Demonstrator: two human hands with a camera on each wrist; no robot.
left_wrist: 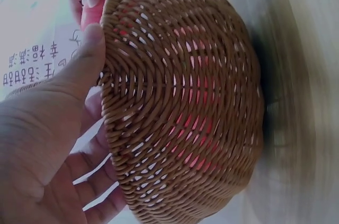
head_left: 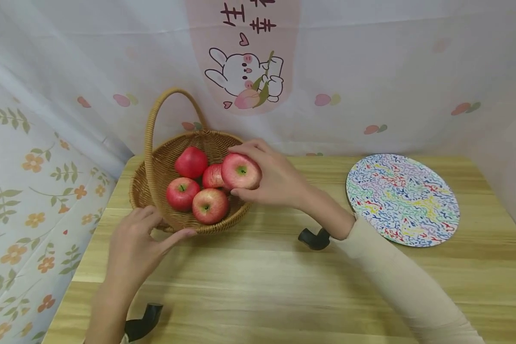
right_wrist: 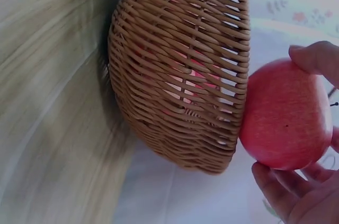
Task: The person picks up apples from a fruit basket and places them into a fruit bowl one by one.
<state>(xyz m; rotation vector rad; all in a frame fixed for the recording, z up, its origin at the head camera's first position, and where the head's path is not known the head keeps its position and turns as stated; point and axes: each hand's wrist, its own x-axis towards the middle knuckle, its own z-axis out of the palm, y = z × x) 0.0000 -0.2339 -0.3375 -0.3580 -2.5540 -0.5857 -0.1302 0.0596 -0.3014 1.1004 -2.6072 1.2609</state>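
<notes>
Apple (head_left: 241,172) clamped in right hand (head_left: 277,179) at right rim of basket (head_left: 223,225), gripped nearside by left hand (head_left: 139,239), with tabletop (head_left: 262,282) rightward to disc (head_left: 403,200).

A plain cream sleeve (head_left: 402,279) at four o'clock leaves the right hand (head_left: 273,177) bare, a black elbow-shaped piece (head_left: 315,239) by its cuff (head_left: 348,235), while towards seven a similar black piece (head_left: 144,322) adjoins a pale sleeve edge (head_left: 125,339).

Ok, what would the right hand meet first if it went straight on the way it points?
Probably the held apple would bump the partly hidden apple in the basket; depth is unclear, so it may pass above.
</notes>
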